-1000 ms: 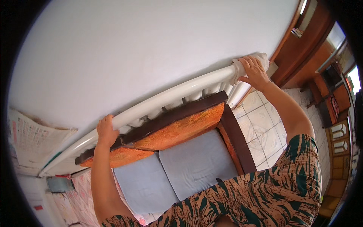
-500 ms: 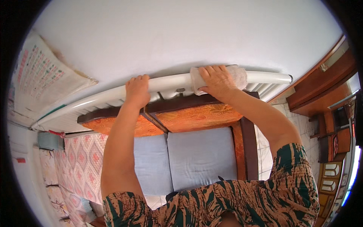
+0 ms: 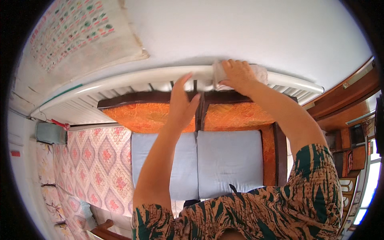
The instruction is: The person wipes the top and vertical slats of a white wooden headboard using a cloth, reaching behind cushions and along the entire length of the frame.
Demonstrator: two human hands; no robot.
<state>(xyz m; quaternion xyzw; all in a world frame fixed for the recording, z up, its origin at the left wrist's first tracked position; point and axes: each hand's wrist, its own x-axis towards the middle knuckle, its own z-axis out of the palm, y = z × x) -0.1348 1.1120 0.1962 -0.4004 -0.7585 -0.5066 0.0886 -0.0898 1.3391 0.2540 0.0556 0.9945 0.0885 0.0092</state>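
— Item and place?
— Cloth (image 3: 261,73), pale, one; laid over the white rail (image 3: 156,75), upper edge to lower, nearer the right end than the left.
— Grip?
— My right hand (image 3: 240,76): curled over the cloth, fingers toward the upper edge, thumb toward the lower, pressing it against the rail. My left hand (image 3: 184,98): empty, thumb and fingers spread, apart from the cloth; whether it touches the rail, I cannot tell.
— Handling?
— My estimate: light, soft, not fragile, apt to slide. Best hold: across the middle, palm cupped.
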